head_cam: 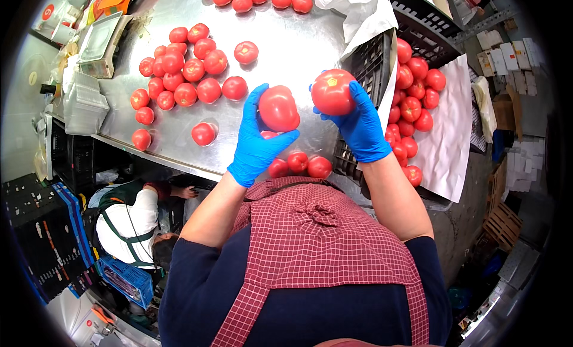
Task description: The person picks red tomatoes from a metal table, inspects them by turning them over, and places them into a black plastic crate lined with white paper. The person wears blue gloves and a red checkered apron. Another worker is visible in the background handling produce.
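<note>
My left hand [259,139], in a blue glove, holds a large red tomato [278,109] above a steel table [286,42]. Another big tomato [333,93], its pale stem scar facing up, sits in the gloved fingers of my right hand [360,125]. Part of a further tomato [268,135] shows below the left one, partly hidden by my thumb. Close to my apron lie several tomatoes [297,162]. To the right of my right hand, a black plastic crate [369,65] lined with white paper [443,136] contains many tomatoes [411,109].
A loose cluster of tomatoes [186,94] covers the table's left part, with more tomatoes [242,3] at the far edge. At left stand a kitchen scale [100,42] and stacked clear plastic trays [84,103]. A person [127,230] bends down below the table, near a blue crate [127,282].
</note>
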Action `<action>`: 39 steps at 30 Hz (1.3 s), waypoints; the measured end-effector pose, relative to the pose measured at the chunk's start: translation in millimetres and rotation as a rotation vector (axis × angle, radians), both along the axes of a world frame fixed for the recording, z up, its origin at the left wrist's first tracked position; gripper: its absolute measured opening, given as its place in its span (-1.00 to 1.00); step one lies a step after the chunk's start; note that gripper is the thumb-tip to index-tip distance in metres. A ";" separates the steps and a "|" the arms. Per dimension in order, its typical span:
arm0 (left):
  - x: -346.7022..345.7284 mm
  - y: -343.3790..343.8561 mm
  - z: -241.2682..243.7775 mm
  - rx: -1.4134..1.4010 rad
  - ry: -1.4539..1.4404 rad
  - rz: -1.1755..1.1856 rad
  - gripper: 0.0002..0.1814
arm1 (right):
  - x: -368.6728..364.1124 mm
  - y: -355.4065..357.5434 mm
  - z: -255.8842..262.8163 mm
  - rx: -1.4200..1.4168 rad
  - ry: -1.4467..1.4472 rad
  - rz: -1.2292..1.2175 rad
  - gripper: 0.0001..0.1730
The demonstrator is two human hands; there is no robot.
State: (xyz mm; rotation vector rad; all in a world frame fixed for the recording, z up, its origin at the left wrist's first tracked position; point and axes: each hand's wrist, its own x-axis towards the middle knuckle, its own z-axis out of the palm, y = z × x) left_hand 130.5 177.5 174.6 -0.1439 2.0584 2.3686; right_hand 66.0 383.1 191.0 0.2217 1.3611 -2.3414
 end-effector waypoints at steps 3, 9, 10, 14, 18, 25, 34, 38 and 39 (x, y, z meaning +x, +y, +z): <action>-0.1 -2.5 -1.2 0.108 0.024 -0.017 -0.05 | 0.0 0.3 -0.6 -0.006 0.000 -0.007 -0.24; -2.5 -8.8 -22.4 0.992 -0.333 -0.092 -0.20 | -0.8 -0.7 1.9 -0.021 0.012 0.012 -0.26; -2.8 -9.1 -22.2 1.031 -0.376 -0.092 -0.20 | -1.0 -0.4 1.0 -0.027 0.019 0.024 -0.26; -3.5 -11.2 -17.5 1.207 -0.485 -0.120 -0.20 | 0.3 -2.2 3.2 -0.024 0.007 0.012 -0.26; -2.9 -10.3 -12.4 1.223 -0.496 -0.131 -0.19 | -0.7 -3.0 4.8 -0.042 -0.011 0.028 -0.27; -2.3 -13.4 -11.3 0.868 -0.334 -0.229 -0.24 | -0.4 -5.8 7.9 -0.061 -0.069 0.000 -0.31; -2.2 -3.5 -2.7 0.513 -0.196 -0.101 -0.16 | 1.8 -5.8 7.7 -0.005 0.102 0.137 -0.46; -7.2 0.9 -7.7 0.453 -0.086 -0.005 -0.21 | 2.1 -5.6 2.0 0.216 0.170 0.268 -0.36; -8.0 2.3 -6.7 0.484 -0.074 0.016 -0.23 | 2.9 -7.0 5.9 0.259 0.180 0.307 -0.28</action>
